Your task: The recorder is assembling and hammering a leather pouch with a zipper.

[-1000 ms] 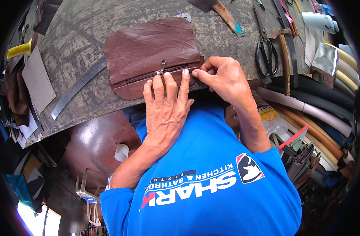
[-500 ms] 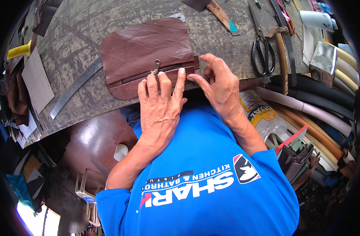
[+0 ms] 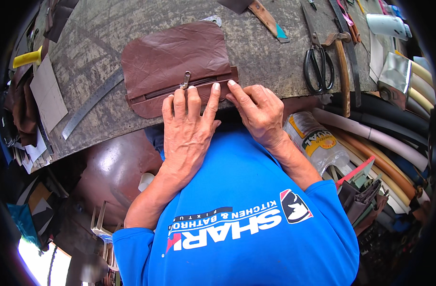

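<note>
A brown leather piece [image 3: 174,55] with a long zip along its lower band lies at the bench edge, its silver zip pull [image 3: 186,77] sticking upward. My left hand [image 3: 185,138] lies over the lower edge with fingers stretched and apart, fingertips resting along the band below the zip. My right hand [image 3: 259,115] is at the band's right end, index fingertip on top and thumb at the lower edge, closed on the leather. A steel ruler [image 3: 91,102] lies left of the piece; black scissors [image 3: 322,66] and a wooden-handled hammer [image 3: 343,76] lie to its right.
The worn bench [image 3: 84,43] holds card pieces [image 3: 49,93], a yellow-handled item [image 3: 26,59], a wooden-handled blade [image 3: 268,20], a white bottle [image 3: 387,25] and a metal tin [image 3: 394,81]. Material rolls [image 3: 370,140] crowd below at the right; a white cup [image 3: 145,181] is under the bench.
My right index finger has swung from raised onto the band's right end, and that hand sits further left. The leather and my left hand have shifted slightly left.
</note>
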`<state>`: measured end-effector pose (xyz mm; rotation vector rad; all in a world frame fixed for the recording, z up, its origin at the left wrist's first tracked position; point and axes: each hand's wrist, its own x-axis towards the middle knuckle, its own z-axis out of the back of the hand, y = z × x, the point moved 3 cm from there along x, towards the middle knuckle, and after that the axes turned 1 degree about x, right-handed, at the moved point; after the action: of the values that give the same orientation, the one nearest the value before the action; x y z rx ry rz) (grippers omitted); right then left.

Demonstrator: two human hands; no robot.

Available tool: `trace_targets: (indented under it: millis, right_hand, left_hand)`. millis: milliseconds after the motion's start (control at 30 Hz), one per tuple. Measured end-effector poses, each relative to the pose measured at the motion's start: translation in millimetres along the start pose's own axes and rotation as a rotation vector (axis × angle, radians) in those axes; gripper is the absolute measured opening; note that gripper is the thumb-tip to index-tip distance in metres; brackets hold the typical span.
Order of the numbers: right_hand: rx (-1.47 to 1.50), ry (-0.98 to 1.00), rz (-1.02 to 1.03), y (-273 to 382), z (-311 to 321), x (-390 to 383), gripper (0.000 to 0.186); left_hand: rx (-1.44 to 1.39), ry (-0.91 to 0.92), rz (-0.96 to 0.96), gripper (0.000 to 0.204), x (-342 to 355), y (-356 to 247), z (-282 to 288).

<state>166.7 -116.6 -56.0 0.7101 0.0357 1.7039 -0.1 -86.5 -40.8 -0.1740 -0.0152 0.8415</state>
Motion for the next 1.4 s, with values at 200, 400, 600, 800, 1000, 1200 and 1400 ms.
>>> trace_targets:
  millis: [200, 400, 600, 800, 1000, 1200, 1400]
  right_hand:
    - [0.033, 0.087, -0.006, -1.0, 2.9, 4.4, 0.044]
    - [-0.011, 0.164, 0.024, -3.7, 7.9, 3.2, 0.032]
    - [-0.295, -0.186, -0.547, -113.6, 89.7, 3.3, 0.031]
    - [-0.626, -0.003, -0.568, -226.2, 120.0, -37.7, 0.045]
    - [-0.465, -0.107, -0.561, -174.7, 123.3, -14.5, 0.033]
    - [0.024, -0.005, -0.144, -33.4, 101.1, 3.1, 0.043]
    - [-0.001, 0.167, -0.108, -7.5, 39.5, -4.2, 0.061]
  left_hand:
    - [-0.016, 0.000, -0.011, 0.087, 4.9, 3.8, 2.3]
    - [0.019, 0.001, -0.019, 0.087, 17.6, 4.6, 7.6]
    - [0.065, 0.064, -0.043, 0.091, 19.1, 9.6, 14.0]
    - [0.100, 0.105, -0.108, 0.096, 26.1, 6.7, 17.2]
    - [0.091, 0.033, -0.123, 0.094, 21.8, 13.8, 8.6]
    - [0.080, -0.058, -0.089, 0.086, 22.7, 15.1, 7.3]
    - [0.053, -0.025, -0.090, 0.088, 24.3, 17.7, 7.8]
